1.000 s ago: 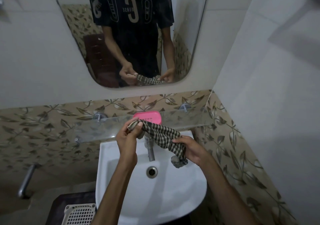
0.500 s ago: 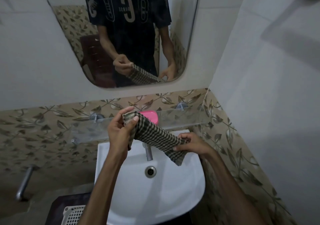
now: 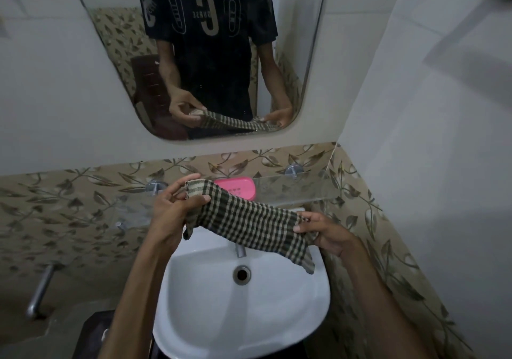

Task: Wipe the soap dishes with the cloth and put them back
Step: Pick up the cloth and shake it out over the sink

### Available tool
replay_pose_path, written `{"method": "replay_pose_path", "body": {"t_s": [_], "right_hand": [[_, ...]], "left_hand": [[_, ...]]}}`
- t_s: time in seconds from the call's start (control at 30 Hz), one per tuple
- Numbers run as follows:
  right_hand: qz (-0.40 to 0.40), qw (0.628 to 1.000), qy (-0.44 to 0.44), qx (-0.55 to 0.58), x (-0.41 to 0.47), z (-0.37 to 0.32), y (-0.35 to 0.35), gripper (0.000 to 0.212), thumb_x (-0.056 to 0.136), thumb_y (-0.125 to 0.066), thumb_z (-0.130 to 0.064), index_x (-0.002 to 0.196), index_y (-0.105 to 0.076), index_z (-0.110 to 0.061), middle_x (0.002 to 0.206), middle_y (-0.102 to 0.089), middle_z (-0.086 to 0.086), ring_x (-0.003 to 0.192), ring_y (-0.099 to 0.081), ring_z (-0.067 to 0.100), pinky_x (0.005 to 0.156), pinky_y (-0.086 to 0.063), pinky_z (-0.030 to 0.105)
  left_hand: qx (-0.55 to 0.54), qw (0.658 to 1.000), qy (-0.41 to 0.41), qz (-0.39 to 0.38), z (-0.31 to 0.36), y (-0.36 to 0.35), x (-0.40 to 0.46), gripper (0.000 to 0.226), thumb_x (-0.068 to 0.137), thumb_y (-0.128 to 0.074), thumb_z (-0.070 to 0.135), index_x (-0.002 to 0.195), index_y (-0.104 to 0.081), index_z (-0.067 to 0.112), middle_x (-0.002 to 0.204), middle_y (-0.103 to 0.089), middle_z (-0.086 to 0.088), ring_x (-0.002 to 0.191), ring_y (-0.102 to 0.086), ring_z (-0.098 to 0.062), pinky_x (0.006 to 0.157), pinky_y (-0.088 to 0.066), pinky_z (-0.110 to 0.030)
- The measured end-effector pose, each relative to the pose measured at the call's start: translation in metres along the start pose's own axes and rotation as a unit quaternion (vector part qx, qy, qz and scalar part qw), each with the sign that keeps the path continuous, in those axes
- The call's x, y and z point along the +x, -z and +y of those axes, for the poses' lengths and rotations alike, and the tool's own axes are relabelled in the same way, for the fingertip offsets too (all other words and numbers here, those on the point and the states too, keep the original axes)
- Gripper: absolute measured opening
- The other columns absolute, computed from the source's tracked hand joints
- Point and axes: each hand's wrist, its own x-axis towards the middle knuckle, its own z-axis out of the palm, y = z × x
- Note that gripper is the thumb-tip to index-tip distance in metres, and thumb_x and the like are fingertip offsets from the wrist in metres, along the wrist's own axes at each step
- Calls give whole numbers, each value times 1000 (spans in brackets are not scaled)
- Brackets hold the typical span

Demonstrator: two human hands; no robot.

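Observation:
A dark green and cream checked cloth point(image 3: 249, 221) is stretched flat between both hands above the sink. My left hand point(image 3: 173, 209) pinches its upper left corner. My right hand point(image 3: 322, 232) grips its lower right end, and a loose corner hangs down over the basin. Behind the cloth, a pink soap dish point(image 3: 239, 187) sits on the glass shelf point(image 3: 299, 191); its left part is hidden by the cloth.
A white basin point(image 3: 241, 303) with a drain and a tap partly hidden by the cloth lies below. A mirror point(image 3: 199, 54) hangs above the shelf. A metal pipe point(image 3: 38, 293) sticks out at the lower left. A wall stands close on the right.
The bunched cloth has been spread out between the hands. My left hand rose slightly and my right hand moved to the right, pulling the cloth taut.

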Motion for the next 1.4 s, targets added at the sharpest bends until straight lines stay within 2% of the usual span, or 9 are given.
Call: {"method": "replay_pose_path", "body": {"t_s": [0.23,0.37,0.5,0.63,0.93,1.07,1.2,1.3,1.4], "right_hand": [[51,997,1,57,4,-1,-8,48,82,-77,5,129,-70,5,129,-74,22,106,-78,29,83,-66,35],[78,994,17,76,-2,-10,-21,55,74,-78,0,127,-68,5,130,-73,23,103,-78,28,79,-67,35],[44,989,61,129,-13,-22,-30,53,78,-73,3,131,-65,8,130,-72,25,108,-77,33,82,-66,38],[4,991,57,124,-23,-35,-47,41,83,-65,4,124,-69,9,125,-72,27,109,-74,38,90,-64,44],[100,985,135,38,-29,-55,-70,13,89,-65,11,91,-70,-1,85,-75,16,84,-69,33,71,-62,35],[75,975,203,-58,-34,-67,-77,27,92,-64,5,87,-80,-15,114,-79,19,109,-75,38,95,-61,45],[125,964,206,-111,-29,-79,-82,36,98,-63,2,94,-85,-26,109,-82,8,111,-76,34,99,-60,45],[155,964,197,-90,-24,-81,-85,33,98,-65,-2,100,-85,-28,109,-83,5,110,-77,29,100,-59,45],[184,965,183,-47,-19,-79,-81,28,97,-68,-4,115,-81,-21,110,-82,7,107,-78,28,97,-59,43]], "left_hand": [[114,993,36,27,-4,27,12,60,77,-62,-29,124,-70,7,65,-73,1,50,-63,-11,42,-52,-25],[144,988,-23,59,-8,38,11,62,75,-63,-29,116,-74,16,77,-79,3,71,-68,-20,65,-61,-32],[128,987,-43,89,-17,43,4,63,74,-59,-30,112,-75,17,85,-81,4,79,-74,-12,65,-63,-25],[92,986,-12,137,-32,52,4,48,78,-60,-24,107,-76,11,90,-76,-7,88,-69,-27,66,-60,-26],[119,978,-9,170,-53,53,-16,24,84,-62,-18,101,-75,-7,94,-74,-25,86,-67,-32,77,-55,-37],[153,974,-3,169,-59,54,-19,19,82,-72,-7,96,-76,6,91,-76,-20,83,-67,-27,73,-54,-32],[171,970,-17,172,-65,53,-14,23,89,-66,-5,82,-75,15,71,-74,5,71,-65,-12,59,-51,-18],[157,971,-18,180,-67,51,-11,18,92,-65,3,80,-73,14,76,-71,-2,79,-65,-20,73,-54,-32],[128,973,-23,190,-66,51,-10,21,98,-62,4,84,-72,17,78,-73,6,80,-66,-12,73,-55,-25]]}}
